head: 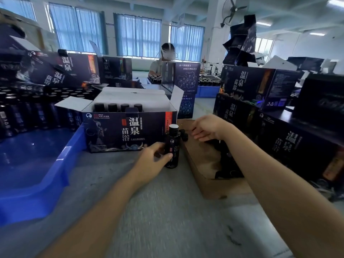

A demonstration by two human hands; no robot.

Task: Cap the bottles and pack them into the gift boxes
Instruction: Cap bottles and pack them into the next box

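A dark bottle (173, 144) with a white foil top and no cap stands upright on the grey table, and my left hand (151, 158) grips it around its lower body. My right hand (205, 128) hovers with relaxed fingers over a brown cardboard tray (202, 164), close to a few loose black caps (183, 135). Just behind the bottle an open dark blue gift box (130, 131) holds several capped bottles (119, 107) in its back row.
A blue plastic bin (37, 164) sits at the left with rows of dark bottles (28, 108) behind it. Stacked gift boxes (279, 127) crowd the right side. Another person (163, 58) works at the far end of the table.
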